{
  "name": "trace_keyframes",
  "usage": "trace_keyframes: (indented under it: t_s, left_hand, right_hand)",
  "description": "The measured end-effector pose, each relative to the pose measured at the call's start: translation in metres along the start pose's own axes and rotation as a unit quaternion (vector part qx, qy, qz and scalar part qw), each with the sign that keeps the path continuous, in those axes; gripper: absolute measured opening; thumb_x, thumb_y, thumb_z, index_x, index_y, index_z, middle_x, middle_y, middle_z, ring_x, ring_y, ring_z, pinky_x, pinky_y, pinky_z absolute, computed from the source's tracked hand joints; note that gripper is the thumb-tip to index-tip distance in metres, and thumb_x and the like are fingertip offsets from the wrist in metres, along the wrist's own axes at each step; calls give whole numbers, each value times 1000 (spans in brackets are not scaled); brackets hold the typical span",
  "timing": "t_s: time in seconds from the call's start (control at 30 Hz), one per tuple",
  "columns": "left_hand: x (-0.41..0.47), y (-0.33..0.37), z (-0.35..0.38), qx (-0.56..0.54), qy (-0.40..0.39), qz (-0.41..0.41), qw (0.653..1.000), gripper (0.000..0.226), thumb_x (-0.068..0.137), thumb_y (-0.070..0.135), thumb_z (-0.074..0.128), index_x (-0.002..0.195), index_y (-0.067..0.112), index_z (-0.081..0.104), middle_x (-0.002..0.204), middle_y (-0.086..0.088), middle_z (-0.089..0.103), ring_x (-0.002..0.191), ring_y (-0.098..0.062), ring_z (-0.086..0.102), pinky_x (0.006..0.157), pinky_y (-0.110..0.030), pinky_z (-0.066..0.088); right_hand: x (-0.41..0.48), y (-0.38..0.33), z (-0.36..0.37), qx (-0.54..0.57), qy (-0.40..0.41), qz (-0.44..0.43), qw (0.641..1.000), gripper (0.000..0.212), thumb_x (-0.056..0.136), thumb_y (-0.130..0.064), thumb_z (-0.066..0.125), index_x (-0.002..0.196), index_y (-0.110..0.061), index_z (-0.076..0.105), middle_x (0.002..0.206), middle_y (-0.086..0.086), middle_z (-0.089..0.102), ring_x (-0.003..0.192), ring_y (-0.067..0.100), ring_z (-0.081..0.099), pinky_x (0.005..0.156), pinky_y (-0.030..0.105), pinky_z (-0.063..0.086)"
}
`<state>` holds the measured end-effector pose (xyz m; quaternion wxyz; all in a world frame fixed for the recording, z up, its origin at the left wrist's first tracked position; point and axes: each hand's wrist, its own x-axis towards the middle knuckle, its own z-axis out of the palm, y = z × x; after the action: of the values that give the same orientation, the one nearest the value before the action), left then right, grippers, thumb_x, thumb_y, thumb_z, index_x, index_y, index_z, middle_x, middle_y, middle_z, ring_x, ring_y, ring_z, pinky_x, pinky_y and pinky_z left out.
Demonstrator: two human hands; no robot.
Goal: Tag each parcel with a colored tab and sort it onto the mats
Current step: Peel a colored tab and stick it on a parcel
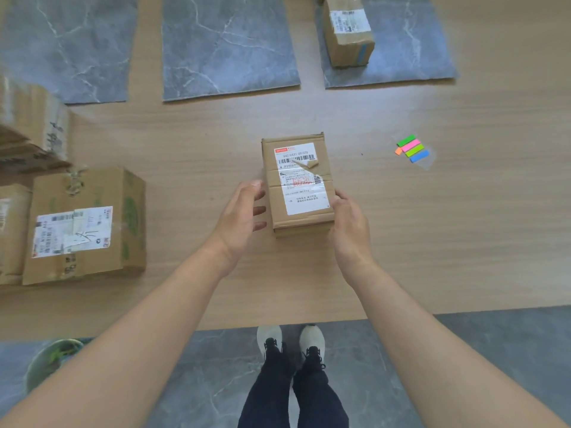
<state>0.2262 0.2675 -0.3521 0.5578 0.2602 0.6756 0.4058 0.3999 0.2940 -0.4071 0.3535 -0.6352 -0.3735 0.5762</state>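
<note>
Tabletop [432,227] with 3 grey mats along its far side and a labelled parcel [296,183] at its middle, between 2 hands.

Left mat [68,47] and middle mat [228,47] lie side by side; the right mat [411,50] carries a small parcel [347,29] at its far left corner. A large parcel [86,223] sits at the tabletop's left edge among other boxes. The labelled parcel lies label up, well short of the mats. The right hand [350,227] grips its near right corner; the left hand [241,217] is loosely spread just beside its left side, holding nothing. Colored tabs [412,148] lie to the parcel's right, well apart.
</note>
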Motion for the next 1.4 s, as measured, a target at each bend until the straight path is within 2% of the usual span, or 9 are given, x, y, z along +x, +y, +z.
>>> trace_keyframes:
  t_s: [0.07, 0.27, 0.57, 0.7, 0.8, 0.97, 1.07, 1.23, 1.4]
  left_hand:
    - [5, 10, 3, 14, 13, 20, 1000, 33, 105, 43, 36, 134, 33, 47, 141, 9, 49, 133, -17, 47, 110, -41, 42]
    - [24, 60, 38, 48, -33, 123, 991, 51, 103, 45, 35, 150, 26, 41, 148, 14, 45, 131, 6, 42, 116, -28, 29]
    - [75, 78, 161, 41, -161, 82, 983, 58, 107, 49, 20, 148, 18, 45, 146, 2, 55, 138, -11, 46, 116, -39, 37]
    - [106, 63, 209, 94, -179, 81, 976, 59, 98, 54, 34, 142, 19, 52, 141, 7, 59, 133, 1, 48, 113, -27, 36]
    - [127, 45, 232, 184, -161, 93, 965, 35, 102, 31, 51, 134, 23, 61, 128, 18, 62, 118, 12, 53, 105, -18, 37]
    - [153, 23, 254, 293, -143, 95, 941, 53, 92, 0, 45, 141, 16, 56, 149, 9, 48, 141, -2, 37, 118, -18, 24]
    - [163, 18, 260, 315, -140, 109, 932, 57, 86, 2, 44, 140, 13, 58, 151, 1, 49, 143, -8, 39, 118, -19, 22]
    - [165, 18, 268, 396, -138, 184, 889, 62, 78, 9, 38, 136, 6, 61, 150, -9, 49, 141, -19, 42, 114, -12, 22]
    - [169, 10, 272, 467, -139, 245, 838, 56, 79, 12, 37, 127, 5, 67, 146, -15, 52, 134, -29, 50, 110, -23, 34]
  right_hand:
    - [5, -6, -7, -5, 45, -4, 999, 40, 99, -34, 51, 136, -22, 63, 126, -8, 69, 108, 3, 60, 93, 21, 46]
    - [32, -33, -56, -2, 131, -49, 990, 24, 99, -26, 61, 120, -23, 72, 111, -14, 72, 97, -8, 64, 83, 15, 47]
    - [118, -44, -153, -46, 198, -92, 975, 19, 91, -13, 73, 96, -31, 75, 90, -15, 75, 82, 0, 70, 82, 18, 53]
    - [165, -37, -186, -154, 168, -102, 968, 16, 87, -13, 76, 100, -23, 77, 94, -10, 75, 75, -1, 64, 73, 10, 47]
    - [196, -32, -198, -216, 122, -121, 961, 18, 81, -10, 79, 95, -20, 76, 97, -2, 73, 69, -7, 59, 71, 7, 46]
    - [236, -28, -201, -291, 31, -145, 945, 25, 70, -22, 92, 87, -19, 74, 89, 0, 67, 69, -3, 59, 68, 10, 44]
    - [253, -30, -198, -344, 18, -132, 930, 33, 62, -32, 96, 83, -20, 73, 86, -1, 66, 75, 10, 60, 65, 18, 42]
    - [263, -39, -199, -356, 2, -78, 931, 32, 59, -34, 97, 77, -24, 72, 71, -14, 65, 71, 5, 63, 59, 13, 39]
    - [264, -45, -203, -384, -18, -77, 920, 22, 68, -30, 93, 79, -25, 74, 71, -12, 69, 71, 6, 66, 63, 18, 45]
